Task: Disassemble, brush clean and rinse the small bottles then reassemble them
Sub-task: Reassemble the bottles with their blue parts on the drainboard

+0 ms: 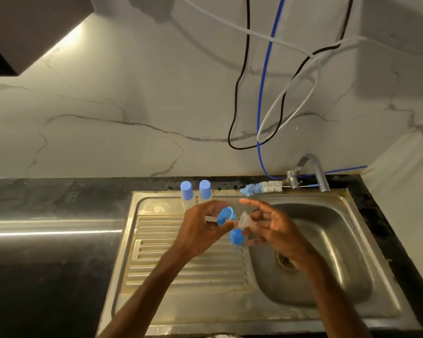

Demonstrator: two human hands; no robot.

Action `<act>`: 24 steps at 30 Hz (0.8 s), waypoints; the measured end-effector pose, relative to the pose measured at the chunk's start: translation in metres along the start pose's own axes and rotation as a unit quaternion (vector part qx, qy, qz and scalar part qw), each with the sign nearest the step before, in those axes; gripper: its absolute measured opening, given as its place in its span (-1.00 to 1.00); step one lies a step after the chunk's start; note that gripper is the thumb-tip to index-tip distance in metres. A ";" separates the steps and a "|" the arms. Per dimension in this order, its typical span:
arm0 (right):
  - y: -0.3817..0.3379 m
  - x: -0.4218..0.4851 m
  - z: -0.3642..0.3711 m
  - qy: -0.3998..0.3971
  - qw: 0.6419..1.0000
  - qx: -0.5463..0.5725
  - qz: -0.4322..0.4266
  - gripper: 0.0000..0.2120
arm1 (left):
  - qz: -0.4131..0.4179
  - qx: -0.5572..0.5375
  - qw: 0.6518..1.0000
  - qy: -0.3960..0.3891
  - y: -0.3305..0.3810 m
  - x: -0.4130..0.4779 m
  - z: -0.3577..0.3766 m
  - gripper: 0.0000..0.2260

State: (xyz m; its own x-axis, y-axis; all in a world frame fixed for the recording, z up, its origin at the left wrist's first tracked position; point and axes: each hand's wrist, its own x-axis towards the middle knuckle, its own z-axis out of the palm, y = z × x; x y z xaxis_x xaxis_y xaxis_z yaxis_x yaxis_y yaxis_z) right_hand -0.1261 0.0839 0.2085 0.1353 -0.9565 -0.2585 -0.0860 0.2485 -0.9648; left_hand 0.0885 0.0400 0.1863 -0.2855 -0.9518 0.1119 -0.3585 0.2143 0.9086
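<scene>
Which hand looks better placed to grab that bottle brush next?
Probably the right hand: the bottle brush lies behind it by the tap, while the left hand grips the bottle.

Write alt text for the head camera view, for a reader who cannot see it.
Over a steel sink, a person's left hand grips a blue ring while the right hand pinches a clear piece. Two blue-capped bottles stand behind, a bottle brush beside the tap.
</scene>
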 end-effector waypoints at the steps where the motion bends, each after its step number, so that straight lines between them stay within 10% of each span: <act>1: -0.004 -0.001 -0.003 -0.006 1.000 0.002 -0.006 -0.54 | -0.001 0.010 1.000 -0.003 0.000 0.000 -0.001 -0.63; 6: -0.018 0.003 0.003 0.013 0.998 0.019 -0.053 -0.75 | 0.035 0.065 0.996 -0.056 0.006 0.000 0.000 -0.68; 13: -0.026 0.008 0.019 0.101 0.939 -0.269 -0.188 -0.82 | 0.068 0.129 0.988 -0.045 0.010 0.000 -0.002 -0.62; 24: -0.035 0.025 0.027 -0.023 0.828 -0.535 -0.164 -0.76 | 0.084 0.194 0.976 -0.058 0.013 0.000 -0.004 -0.54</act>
State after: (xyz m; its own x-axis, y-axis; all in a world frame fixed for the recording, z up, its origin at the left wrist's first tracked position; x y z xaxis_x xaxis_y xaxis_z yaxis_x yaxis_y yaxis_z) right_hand -0.0930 0.0555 0.2347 0.3593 -0.9331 -0.0161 -0.8602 -0.3245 -0.3934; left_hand 0.0870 0.0419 0.1997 -0.4594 -0.8700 0.1791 -0.6006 0.4529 0.6589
